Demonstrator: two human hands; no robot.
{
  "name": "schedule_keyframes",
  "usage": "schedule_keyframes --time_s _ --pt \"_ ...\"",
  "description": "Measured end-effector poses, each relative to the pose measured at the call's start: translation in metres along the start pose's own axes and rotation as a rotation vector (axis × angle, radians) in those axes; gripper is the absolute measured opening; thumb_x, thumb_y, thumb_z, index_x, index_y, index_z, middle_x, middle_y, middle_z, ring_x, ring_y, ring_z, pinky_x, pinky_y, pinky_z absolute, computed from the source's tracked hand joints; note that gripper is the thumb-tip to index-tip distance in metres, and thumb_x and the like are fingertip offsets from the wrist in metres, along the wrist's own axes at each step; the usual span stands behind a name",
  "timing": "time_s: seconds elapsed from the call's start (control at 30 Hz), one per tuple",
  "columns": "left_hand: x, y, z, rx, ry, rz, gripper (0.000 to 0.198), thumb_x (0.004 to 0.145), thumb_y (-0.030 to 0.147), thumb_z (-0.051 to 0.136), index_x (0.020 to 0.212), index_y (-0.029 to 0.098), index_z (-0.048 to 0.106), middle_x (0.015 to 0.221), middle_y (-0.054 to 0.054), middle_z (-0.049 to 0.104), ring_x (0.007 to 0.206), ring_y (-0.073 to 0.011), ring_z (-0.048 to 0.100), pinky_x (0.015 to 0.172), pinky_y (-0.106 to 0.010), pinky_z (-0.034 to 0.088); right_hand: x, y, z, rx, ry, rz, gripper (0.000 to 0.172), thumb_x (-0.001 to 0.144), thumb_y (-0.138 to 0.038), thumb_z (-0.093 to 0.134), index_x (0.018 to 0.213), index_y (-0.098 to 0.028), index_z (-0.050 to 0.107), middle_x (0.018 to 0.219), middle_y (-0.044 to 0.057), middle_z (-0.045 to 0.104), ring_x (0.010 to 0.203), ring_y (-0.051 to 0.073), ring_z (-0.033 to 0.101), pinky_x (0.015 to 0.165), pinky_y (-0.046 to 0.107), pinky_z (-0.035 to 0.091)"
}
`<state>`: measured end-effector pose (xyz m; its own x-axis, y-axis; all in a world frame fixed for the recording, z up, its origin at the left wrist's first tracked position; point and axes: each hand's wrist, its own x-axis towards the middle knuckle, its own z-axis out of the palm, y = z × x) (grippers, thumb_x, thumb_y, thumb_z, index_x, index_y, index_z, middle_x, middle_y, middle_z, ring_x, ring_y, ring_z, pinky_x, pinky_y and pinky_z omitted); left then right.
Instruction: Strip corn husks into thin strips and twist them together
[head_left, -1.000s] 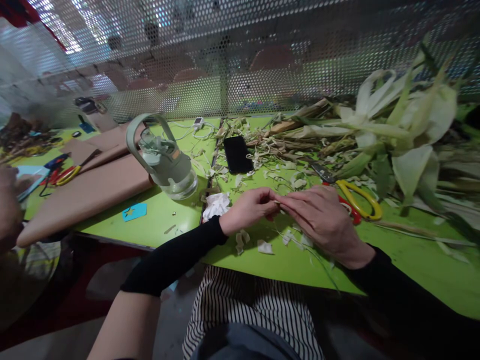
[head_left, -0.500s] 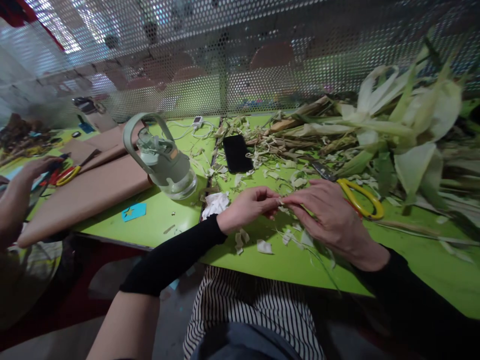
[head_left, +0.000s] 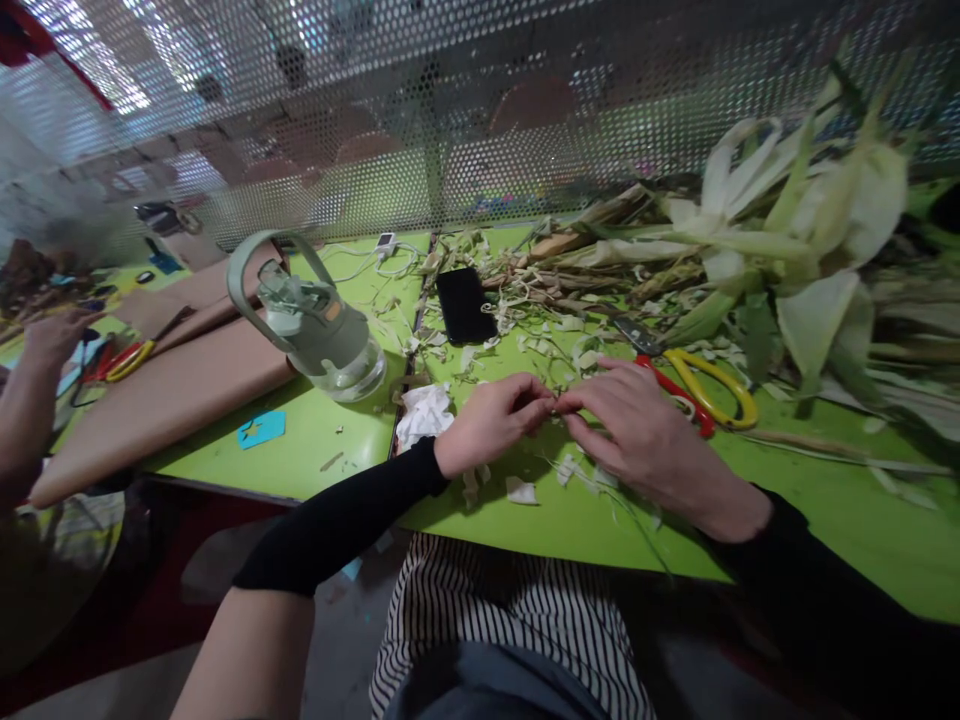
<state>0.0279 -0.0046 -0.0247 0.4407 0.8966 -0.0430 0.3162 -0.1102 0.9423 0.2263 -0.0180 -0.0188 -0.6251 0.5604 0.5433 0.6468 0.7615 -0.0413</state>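
Observation:
Over the green table (head_left: 825, 510), my left hand (head_left: 491, 422) and my right hand (head_left: 649, 430) meet fingertip to fingertip. Both are closed in a pinch around something tiny and pale, too small to name. Cut scraps of corn husk (head_left: 521, 490) lie beneath and in front of them. Beside the right hand, partly behind its knuckles, rest scissors (head_left: 724, 395) with one yellow and one red handle. A crumpled white tissue (head_left: 424, 415) touches the table close to my left wrist. Beyond the hands lies a black phone (head_left: 465, 305).
Corn husks (head_left: 817, 240) are heaped at the right and back, against a perforated metal screen (head_left: 510, 150). A pale green water bottle (head_left: 322, 335) stands left of the phone. Rolled brown paper (head_left: 172, 410), a blue card (head_left: 261, 429) and another person's hand (head_left: 56, 335) are further left.
The view has shifted slightly, so most things sit a little further left. More of the scissors' red handle shows beside my right hand. Both hands keep their pinch.

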Motion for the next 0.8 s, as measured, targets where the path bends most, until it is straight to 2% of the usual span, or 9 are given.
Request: schedule_keyframes --time_s 0.17,0.3,0.43,0.57,0.8 --pt "0.003 -0.005 0.002 0.135 -0.031 -0.019 0.015 0.099 0.027 0.055 0.094 0.016 0.064 0.078 0.001 0.068 0.07 -0.0112 0.055 0.069 -0.023 0.041 -0.004 0.003 0.009 0.037 -0.017 0.029 0.018 0.096 -0.019 0.051 0.086 -0.023 0.065 0.076 0.006 0.068 0.076 0.025 0.062 0.097 0.052 0.05" --pt "0.006 -0.01 0.001 0.188 -0.066 -0.051 0.015 0.094 0.019 0.055 0.103 0.015 0.067 0.093 -0.003 0.074 0.082 -0.0139 0.062 0.076 -0.025 0.046 -0.006 0.005 0.015 0.04 -0.068 0.048 0.019 0.096 -0.019 0.05 0.085 -0.022 0.064 0.075 0.007 0.068 0.076 0.026 0.061 0.09 0.05 0.051" --pt "0.006 -0.011 -0.002 0.289 -0.08 0.02 0.018 0.091 0.017 0.06 0.107 0.016 0.068 0.105 -0.006 0.076 0.092 -0.0169 0.065 0.085 -0.029 0.049 -0.007 0.006 0.018 0.001 -0.067 0.06 0.02 0.098 -0.02 0.049 0.083 -0.022 0.062 0.074 0.007 0.065 0.076 0.026 0.06 0.082 0.045 0.05" --pt "0.006 -0.01 -0.002 0.368 -0.04 0.089 0.015 0.089 0.015 0.065 0.103 0.017 0.07 0.105 -0.005 0.076 0.096 -0.0185 0.067 0.088 -0.03 0.05 -0.007 0.007 0.019 0.03 -0.086 0.082 0.021 0.098 -0.02 0.048 0.083 -0.022 0.062 0.073 0.007 0.065 0.076 0.026 0.059 0.077 0.042 0.048" --pt "0.009 -0.008 -0.002 0.391 -0.043 0.037 0.012 0.091 0.016 0.067 0.102 0.015 0.071 0.103 -0.006 0.077 0.09 -0.0174 0.067 0.082 -0.029 0.051 -0.006 0.003 0.018 0.048 -0.143 0.124 0.021 0.098 -0.017 0.047 0.088 -0.016 0.065 0.081 0.012 0.067 0.081 0.027 0.061 0.079 0.043 0.049"
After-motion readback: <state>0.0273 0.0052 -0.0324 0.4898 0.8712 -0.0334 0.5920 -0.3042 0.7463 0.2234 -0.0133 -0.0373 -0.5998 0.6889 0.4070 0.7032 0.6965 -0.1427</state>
